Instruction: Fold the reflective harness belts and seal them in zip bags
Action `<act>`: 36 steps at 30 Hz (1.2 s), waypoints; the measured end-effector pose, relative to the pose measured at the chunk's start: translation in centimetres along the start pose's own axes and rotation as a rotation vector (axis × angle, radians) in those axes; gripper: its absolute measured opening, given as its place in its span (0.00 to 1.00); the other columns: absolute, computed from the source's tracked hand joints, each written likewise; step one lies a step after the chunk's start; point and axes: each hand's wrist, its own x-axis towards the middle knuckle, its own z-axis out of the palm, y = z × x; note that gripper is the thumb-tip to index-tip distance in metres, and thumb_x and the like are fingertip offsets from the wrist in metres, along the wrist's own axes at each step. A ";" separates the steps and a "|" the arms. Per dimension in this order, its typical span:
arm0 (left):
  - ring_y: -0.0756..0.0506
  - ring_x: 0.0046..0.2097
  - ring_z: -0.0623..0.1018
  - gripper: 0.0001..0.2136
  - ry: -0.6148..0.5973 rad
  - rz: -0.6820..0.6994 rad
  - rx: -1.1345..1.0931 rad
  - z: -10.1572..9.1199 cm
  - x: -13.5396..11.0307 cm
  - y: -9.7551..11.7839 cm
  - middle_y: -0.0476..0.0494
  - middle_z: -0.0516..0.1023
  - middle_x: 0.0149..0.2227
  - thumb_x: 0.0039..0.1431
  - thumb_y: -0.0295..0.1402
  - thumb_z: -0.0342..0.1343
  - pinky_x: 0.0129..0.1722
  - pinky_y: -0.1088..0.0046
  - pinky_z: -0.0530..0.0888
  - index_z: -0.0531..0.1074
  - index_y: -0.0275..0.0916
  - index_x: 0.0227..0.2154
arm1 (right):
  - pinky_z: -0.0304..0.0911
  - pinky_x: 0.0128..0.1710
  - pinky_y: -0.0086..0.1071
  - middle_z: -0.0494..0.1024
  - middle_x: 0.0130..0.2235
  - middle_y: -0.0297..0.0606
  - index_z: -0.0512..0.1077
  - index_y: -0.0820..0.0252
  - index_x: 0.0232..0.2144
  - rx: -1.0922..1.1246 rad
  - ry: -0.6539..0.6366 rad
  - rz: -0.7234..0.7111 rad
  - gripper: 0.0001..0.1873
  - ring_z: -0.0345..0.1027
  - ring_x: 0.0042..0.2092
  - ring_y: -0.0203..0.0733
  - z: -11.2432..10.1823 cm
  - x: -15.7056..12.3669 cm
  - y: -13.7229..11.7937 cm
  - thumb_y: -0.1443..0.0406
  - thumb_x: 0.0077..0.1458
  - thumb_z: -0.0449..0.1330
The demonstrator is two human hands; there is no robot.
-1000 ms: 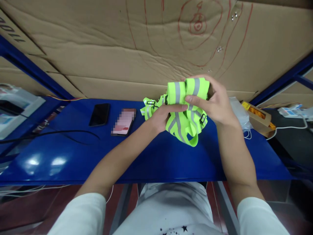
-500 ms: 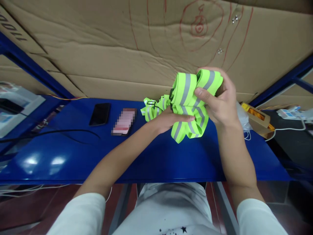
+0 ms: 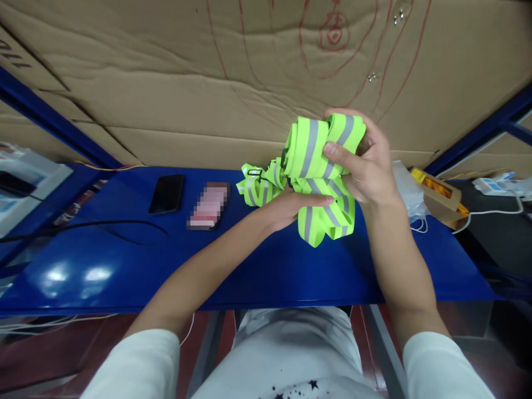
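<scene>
A bundle of neon yellow-green reflective strap with a grey stripe is held above the blue table, folded in several loops. My right hand grips its upper right end, thumb across the front and fingers behind. From the left, my left hand is closed around the lower middle of the bundle, thumb pointing right over the strap. Loose loops hang below that thumb. Beyond my left wrist, more of the same strap shows with a black buckle; whether it joins the held part I cannot tell.
A dark phone and another phone with a blurred screen lie on the blue table. On the right are a clear plastic bag and an open cardboard box. A cardboard wall closes off the back.
Both hands keep their hold on the strap. The right hand and the upper folds have shifted slightly left, and the hanging loops have swung a little right. The view has tilted slightly.
</scene>
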 end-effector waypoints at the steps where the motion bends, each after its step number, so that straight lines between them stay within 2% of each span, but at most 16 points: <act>1: 0.37 0.50 0.85 0.21 -0.039 -0.007 0.018 0.0 0.0 0.0 0.39 0.86 0.47 0.47 0.32 0.76 0.55 0.57 0.80 0.82 0.37 0.45 | 0.76 0.56 0.48 0.78 0.60 0.33 0.72 0.42 0.56 0.009 0.002 0.012 0.29 0.76 0.56 0.52 0.0 0.0 -0.1 0.41 0.58 0.65; 3: 0.40 0.45 0.85 0.17 -0.125 -0.005 0.080 -0.1 -0.2 0.3 0.39 0.86 0.41 0.51 0.34 0.75 0.50 0.60 0.81 0.82 0.35 0.43 | 0.76 0.55 0.47 0.78 0.60 0.34 0.72 0.43 0.55 0.000 -0.004 0.030 0.28 0.76 0.55 0.52 -0.3 -0.1 -0.5 0.42 0.57 0.66; 5: 0.41 0.40 0.86 0.18 -0.175 -0.004 0.129 -0.4 -0.3 0.7 0.41 0.86 0.37 0.51 0.33 0.75 0.45 0.62 0.83 0.81 0.36 0.44 | 0.75 0.56 0.46 0.79 0.59 0.35 0.73 0.43 0.54 -0.026 -0.018 0.025 0.27 0.76 0.55 0.52 -0.8 -0.2 -1.2 0.42 0.57 0.67; 8: 0.40 0.39 0.86 0.21 -0.205 -0.044 0.112 -0.7 -0.6 1.4 0.41 0.86 0.38 0.48 0.31 0.76 0.42 0.61 0.83 0.81 0.37 0.46 | 0.75 0.56 0.48 0.81 0.55 0.33 0.76 0.42 0.50 -0.046 -0.033 -0.077 0.21 0.76 0.55 0.53 -1.5 -0.5 -2.7 0.46 0.57 0.69; 11: 0.36 0.43 0.86 0.18 -0.245 -0.069 0.059 -0.8 -0.9 2.1 0.39 0.86 0.42 0.48 0.32 0.76 0.45 0.58 0.84 0.81 0.37 0.43 | 0.75 0.57 0.48 0.83 0.50 0.32 0.80 0.41 0.46 -0.057 -0.052 -0.256 0.13 0.78 0.53 0.52 -1.9 -0.6 -3.8 0.53 0.58 0.70; 15: 0.31 0.50 0.85 0.24 -0.257 0.049 0.010 -0.9 -1.3 3.1 0.42 0.85 0.42 0.44 0.40 0.78 0.52 0.53 0.82 0.80 0.40 0.44 | 0.77 0.52 0.42 0.85 0.47 0.30 0.83 0.43 0.42 -0.010 -0.069 -0.464 0.11 0.80 0.48 0.46 -2.0 -0.5 -4.2 0.64 0.57 0.70; 18: 0.32 0.54 0.83 0.29 -0.222 0.149 -0.047 -0.8 -1.5 4.0 0.47 0.84 0.40 0.42 0.49 0.77 0.55 0.56 0.81 0.78 0.43 0.46 | 0.77 0.52 0.40 0.85 0.48 0.28 0.84 0.47 0.41 0.012 -0.074 -0.527 0.13 0.80 0.48 0.43 -1.6 -0.4 -4.1 0.70 0.59 0.65; 20: 0.33 0.57 0.81 0.33 -0.210 0.193 -0.120 -0.5 -1.5 4.4 0.47 0.82 0.43 0.42 0.53 0.76 0.57 0.58 0.80 0.76 0.43 0.49 | 0.77 0.53 0.43 0.85 0.47 0.29 0.84 0.47 0.40 -0.037 -0.076 -0.529 0.13 0.80 0.48 0.44 -1.2 -0.5 -4.0 0.69 0.61 0.62; 22: 0.33 0.60 0.79 0.32 -0.153 0.211 -0.187 -0.1 -1.5 4.8 0.47 0.81 0.45 0.46 0.55 0.73 0.58 0.57 0.80 0.75 0.42 0.50 | 0.75 0.57 0.45 0.85 0.46 0.29 0.84 0.47 0.37 -0.111 -0.098 -0.510 0.12 0.80 0.49 0.44 -1.1 -0.5 -4.0 0.67 0.63 0.61; 25: 0.32 0.59 0.79 0.18 0.013 0.191 -0.198 0.0 -1.3 5.1 0.46 0.80 0.41 0.57 0.46 0.64 0.56 0.54 0.80 0.74 0.41 0.45 | 0.65 0.68 0.48 0.83 0.48 0.28 0.81 0.46 0.38 -0.172 -0.243 -0.458 0.12 0.78 0.55 0.44 -1.6 -0.4 -4.1 0.66 0.63 0.59; 27: 0.32 0.56 0.81 0.10 0.053 0.167 -0.196 -0.2 -1.1 5.2 0.46 0.80 0.37 0.56 0.35 0.61 0.55 0.53 0.80 0.73 0.39 0.40 | 0.52 0.75 0.52 0.82 0.51 0.31 0.79 0.47 0.43 -0.173 -0.391 -0.400 0.12 0.71 0.63 0.47 -2.2 -0.3 -4.1 0.67 0.61 0.59; 29: 0.34 0.50 0.83 0.11 0.032 0.158 -0.218 -0.4 -0.8 5.2 0.47 0.80 0.33 0.50 0.28 0.59 0.53 0.54 0.81 0.73 0.38 0.38 | 0.40 0.77 0.55 0.80 0.54 0.33 0.75 0.48 0.51 -0.169 -0.502 -0.332 0.16 0.61 0.71 0.52 -2.7 -0.1 -4.0 0.65 0.60 0.61; 32: 0.38 0.42 0.84 0.11 0.039 0.159 -0.258 -0.6 -0.5 5.1 0.47 0.79 0.29 0.48 0.27 0.57 0.47 0.59 0.82 0.73 0.36 0.37 | 0.30 0.78 0.55 0.75 0.61 0.34 0.69 0.47 0.59 -0.180 -0.531 -0.273 0.21 0.46 0.77 0.51 -2.4 0.0 -3.3 0.60 0.64 0.62; 36: 0.46 0.37 0.82 0.07 0.113 0.207 -0.283 -0.8 -0.1 4.8 0.48 0.80 0.32 0.59 0.31 0.52 0.41 0.68 0.80 0.74 0.36 0.35 | 0.30 0.78 0.55 0.71 0.66 0.35 0.69 0.48 0.60 -0.242 -0.503 -0.317 0.17 0.43 0.77 0.47 -0.8 -0.1 -2.1 0.61 0.73 0.52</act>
